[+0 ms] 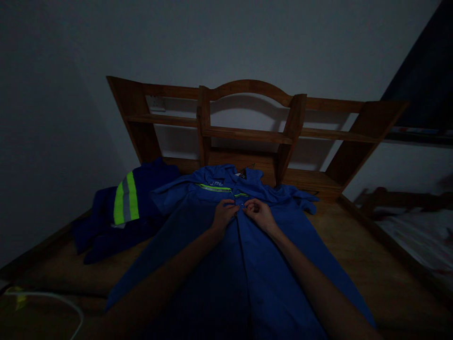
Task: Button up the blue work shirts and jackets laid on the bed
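Note:
A blue work coat [276, 264] with yellow-green reflective strips across the chest lies spread out in front of me, its collar at the far end. Both hands meet at its front opening, just below the strips. My left hand [224, 215] pinches the left front edge between thumb and fingers. Close beside it, my right hand [260, 215] pinches the other edge, fingers curled. A small pale spot, perhaps a button, shows between the fingertips; the dim light hides the detail.
A darker blue folded garment [102, 208] with a reflective band lies on the left. Behind the coat stands a wooden headboard shelf [247, 134] against the wall. A white cable [53, 296] curves at the lower left. Wooden boards [357, 241] show on the right.

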A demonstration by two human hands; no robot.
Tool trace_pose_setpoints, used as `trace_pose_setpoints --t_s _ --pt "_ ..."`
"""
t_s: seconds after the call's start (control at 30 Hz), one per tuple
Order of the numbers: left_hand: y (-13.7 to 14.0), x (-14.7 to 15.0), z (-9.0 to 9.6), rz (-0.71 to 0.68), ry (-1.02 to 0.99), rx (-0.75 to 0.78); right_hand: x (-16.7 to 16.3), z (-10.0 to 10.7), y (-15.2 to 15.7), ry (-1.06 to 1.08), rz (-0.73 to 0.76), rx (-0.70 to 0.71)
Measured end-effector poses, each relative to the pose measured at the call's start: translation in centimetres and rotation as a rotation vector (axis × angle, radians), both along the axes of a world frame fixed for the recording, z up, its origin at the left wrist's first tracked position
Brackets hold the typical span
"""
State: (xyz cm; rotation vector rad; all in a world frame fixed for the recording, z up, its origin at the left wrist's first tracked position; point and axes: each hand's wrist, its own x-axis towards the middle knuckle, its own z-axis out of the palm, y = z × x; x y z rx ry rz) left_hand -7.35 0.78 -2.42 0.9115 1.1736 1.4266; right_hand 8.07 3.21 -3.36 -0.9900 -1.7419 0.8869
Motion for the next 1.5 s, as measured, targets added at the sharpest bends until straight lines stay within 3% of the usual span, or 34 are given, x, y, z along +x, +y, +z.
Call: trace_pose_setpoints --t_s 0.17,0.4,0.53,0.77,0.93,1.03,1.2,1.37,1.5 --pt "0.1 0.0 0.1 0.007 0.034 0.006 -0.2 0.5 -0.6 -0.060 -0.065 0.054" --pt "0.7 -0.1 -0.4 0.025 0.124 0.056 -0.1 1.3 -1.4 -0.232 -0.102 0.273" --pt "0.9 -0.1 -0.7 0.011 0.178 0.115 -0.1 1.3 -1.4 -0.275 -0.110 0.291" --pt "0.7 -0.5 -0.5 -0.023 0.610 0.261 -0.2 0.8 -1.3 -0.372 -0.116 0.286" --pt "-0.1 -1.0 -0.3 0.017 1.158 0.349 -0.1 0.4 -1.2 -0.453 -0.066 0.282" --pt "-0.4 -1.2 -0.8 -0.073 1.362 0.359 -0.1 0.3 -1.2 -0.487 -0.039 0.276" --pt "0.7 -1.8 -1.7 -0.276 1.373 0.311 -0.1 -0.1 -1.1 -0.496 -0.046 0.267" --pt "2.2 -2.6 -1.6 -0.315 1.317 0.347 -0.1 0.0 -0.9 -0.424 -0.050 0.217" --pt "1.8 -2.6 -0.9 -0.282 1.354 0.398 0.0 0.7 -1.4 -0.346 -0.008 0.152"
